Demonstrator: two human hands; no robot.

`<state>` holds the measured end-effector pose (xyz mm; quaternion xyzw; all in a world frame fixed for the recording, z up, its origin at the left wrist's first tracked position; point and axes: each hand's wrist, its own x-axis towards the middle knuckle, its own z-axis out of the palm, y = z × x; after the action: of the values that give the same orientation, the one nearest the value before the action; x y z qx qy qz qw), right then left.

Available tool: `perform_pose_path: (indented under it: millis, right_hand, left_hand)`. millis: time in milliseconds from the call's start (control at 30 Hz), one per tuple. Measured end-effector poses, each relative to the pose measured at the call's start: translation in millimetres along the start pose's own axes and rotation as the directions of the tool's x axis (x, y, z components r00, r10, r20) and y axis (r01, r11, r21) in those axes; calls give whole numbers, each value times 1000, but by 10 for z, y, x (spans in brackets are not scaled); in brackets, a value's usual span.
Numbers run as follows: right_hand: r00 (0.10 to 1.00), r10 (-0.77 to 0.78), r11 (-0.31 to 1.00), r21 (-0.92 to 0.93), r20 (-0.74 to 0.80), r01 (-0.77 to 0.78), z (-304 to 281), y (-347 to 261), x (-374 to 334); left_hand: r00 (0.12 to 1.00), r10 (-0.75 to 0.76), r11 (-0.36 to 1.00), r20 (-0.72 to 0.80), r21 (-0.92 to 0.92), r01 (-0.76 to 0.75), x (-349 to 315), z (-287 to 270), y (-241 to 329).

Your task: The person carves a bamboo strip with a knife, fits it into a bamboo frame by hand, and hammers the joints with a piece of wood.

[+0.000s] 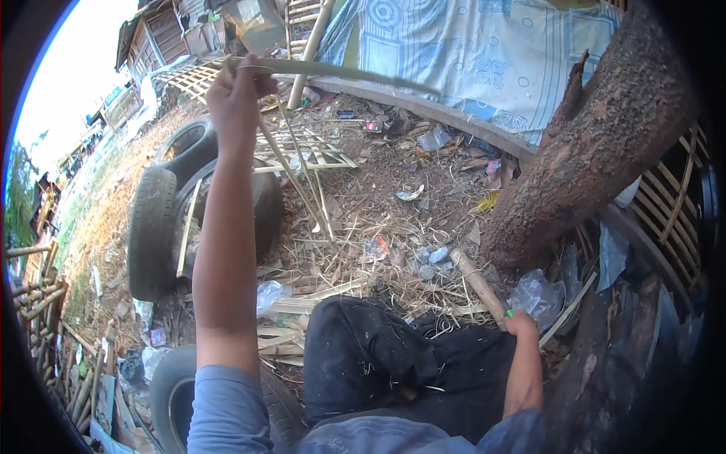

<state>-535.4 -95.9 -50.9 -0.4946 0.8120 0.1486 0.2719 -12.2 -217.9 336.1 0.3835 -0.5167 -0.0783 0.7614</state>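
Raised high at the upper left, my left hand (236,94) is closed with its fingers pinched on a long, thin bamboo strip (333,72). The strip runs out to the right and its far end is blurred. My right hand (520,324) rests low by my right thigh, its fingers closed. A small green bit (510,312) shows at those fingers, beside the lower end of a thick wooden stick (478,284). Whether the hand grips the stick or another thing cannot be made out. My dark trousers (363,356) carry a few shavings.
Old tyres (155,231) stand at the left. A slanting tree trunk (582,151) rises at the right, before a blue and white patterned cloth (469,53). Shavings, grey stones (432,259) and plastic bags (538,295) litter the ground. A bamboo lattice (310,151) lies behind the tyres.
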Motion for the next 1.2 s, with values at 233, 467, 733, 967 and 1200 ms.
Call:
perform_pose_path:
  millis: [233,467,733,967,1200]
  right_hand:
    - [998,37,999,28,-41,-36,66,-40,35]
    - [799,-335,930,-38,-500,367,-105,-439,-559]
    - [723,-543,329,684,-427,651,344,-1897,-782]
    - [925,-359,415,866,-126,279,862,-3008,-119]
    - [931,-358,387,896,-72,218,1096,-3453,367]
  left_hand:
    - [874,-118,968,-472,-250,-4,99,-762,1]
    - [622,-234,958,-747,-286,18,-1123,-1641,-343]
    - [551,-375,919,-745,-379,112,-2436,-1985,-780]
    - [390,-452,889,-802,-372,266,-2878,-2061,-878]
    - [297,-597,764,-746,-413,496,-3296,-2462,-942]
